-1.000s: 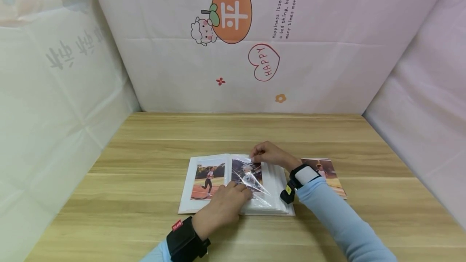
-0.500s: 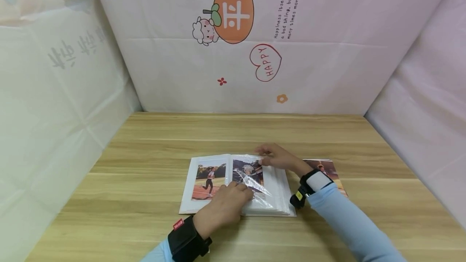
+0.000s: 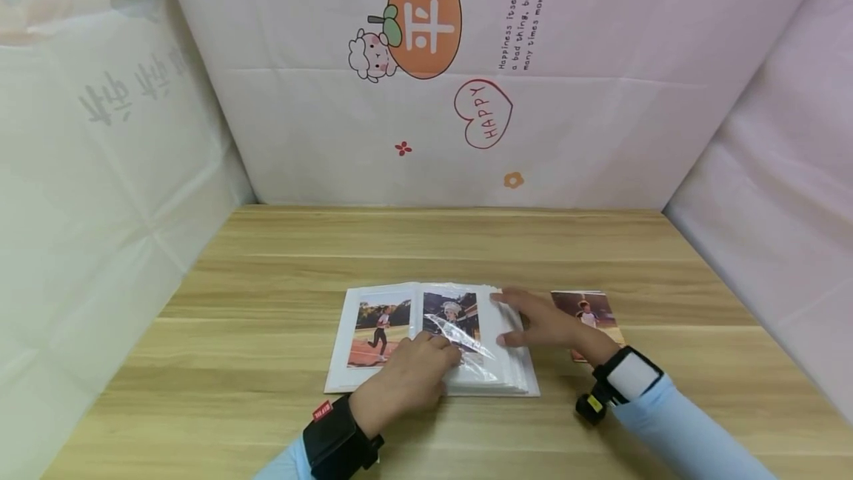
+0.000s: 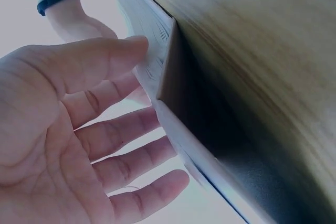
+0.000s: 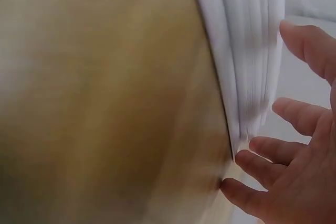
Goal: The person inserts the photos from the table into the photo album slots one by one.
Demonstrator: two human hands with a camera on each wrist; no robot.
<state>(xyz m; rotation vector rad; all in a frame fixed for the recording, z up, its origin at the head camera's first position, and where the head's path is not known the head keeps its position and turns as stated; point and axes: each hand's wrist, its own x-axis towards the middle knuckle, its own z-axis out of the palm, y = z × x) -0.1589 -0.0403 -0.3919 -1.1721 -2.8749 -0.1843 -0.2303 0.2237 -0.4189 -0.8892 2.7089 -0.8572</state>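
Observation:
A white photo album (image 3: pixel 336 365) lies spread on the table with its plastic-sleeved pages up. Its left page shows a photo of a runner (image 3: pixel 381 332); the right page has a photo of a person in a white hat (image 3: pixel 453 311) under shiny plastic. My left hand (image 3: pixel 406 376) rests over the lower middle of the album, covering part of both pages, its fingers extended in the left wrist view. At the album's right edge is my right hand (image 3: pixel 549 326), thumb and fingers spread apart beside the stacked page edges (image 5: pixel 252 51), holding nothing.
Loose photos (image 3: pixel 593 310) lie on the wooden table (image 3: pixel 266 258) to the album's right, partly behind my right hand. A printed white cloth (image 3: pixel 300 139) stands upright behind the table, with more cloth on both sides.
My right hand has left the top of the right page's sleeve, where its fingertips were together, and moved right and toward me with fingers spreading. The left hand stays in place.

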